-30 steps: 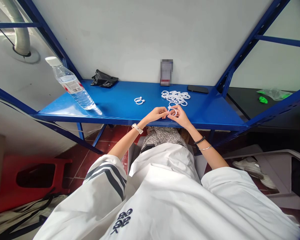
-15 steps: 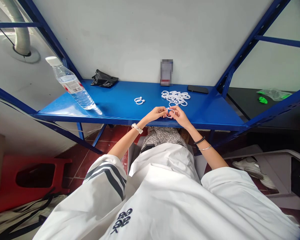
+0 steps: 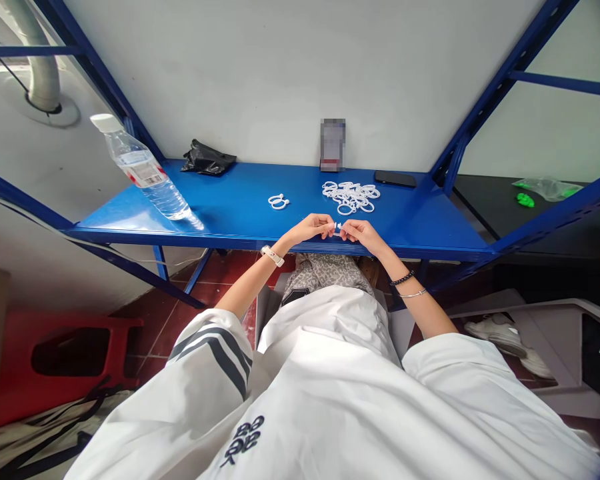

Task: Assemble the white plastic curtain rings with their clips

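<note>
My left hand (image 3: pixel 314 227) and my right hand (image 3: pixel 359 232) meet over the front edge of the blue shelf (image 3: pixel 240 207). Both pinch one small white plastic ring (image 3: pixel 337 227) between their fingertips; most of it is hidden by the fingers. A pile of several white rings (image 3: pixel 351 195) lies just behind my hands. A single joined pair of white rings (image 3: pixel 279 201) lies apart to the left.
A clear water bottle (image 3: pixel 143 172) stands tilted at the shelf's left end. A black bag (image 3: pixel 207 159), a small upright card (image 3: pixel 333 145) and a black phone (image 3: pixel 395 178) sit along the back wall. A red stool (image 3: pixel 55 353) is on the floor at left.
The ring was held open and visible in front of the right hand; now both hands have closed in on it, and it has turned so only a small bit shows.
</note>
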A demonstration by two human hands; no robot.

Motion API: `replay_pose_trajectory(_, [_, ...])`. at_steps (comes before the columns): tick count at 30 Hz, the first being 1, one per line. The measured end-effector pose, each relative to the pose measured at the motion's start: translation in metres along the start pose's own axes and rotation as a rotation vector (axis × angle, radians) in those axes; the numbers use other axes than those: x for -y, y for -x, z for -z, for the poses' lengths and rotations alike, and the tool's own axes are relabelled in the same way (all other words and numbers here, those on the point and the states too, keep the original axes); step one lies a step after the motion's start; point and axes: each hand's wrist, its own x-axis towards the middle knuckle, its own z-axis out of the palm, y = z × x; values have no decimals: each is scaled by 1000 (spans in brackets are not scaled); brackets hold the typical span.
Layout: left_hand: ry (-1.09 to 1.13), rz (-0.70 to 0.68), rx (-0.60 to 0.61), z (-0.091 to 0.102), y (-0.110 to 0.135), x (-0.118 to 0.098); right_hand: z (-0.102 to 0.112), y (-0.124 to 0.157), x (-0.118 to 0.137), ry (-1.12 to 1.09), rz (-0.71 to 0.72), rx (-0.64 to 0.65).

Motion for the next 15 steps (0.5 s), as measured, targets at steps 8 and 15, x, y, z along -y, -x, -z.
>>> replay_pose_trajectory(8, [-116, 34, 56, 2, 1, 0, -2, 0, 3, 101, -16, 24])
replay_pose_trajectory(15, [-208, 36, 97, 2, 2, 1, -1, 1, -3, 195, -6, 62])
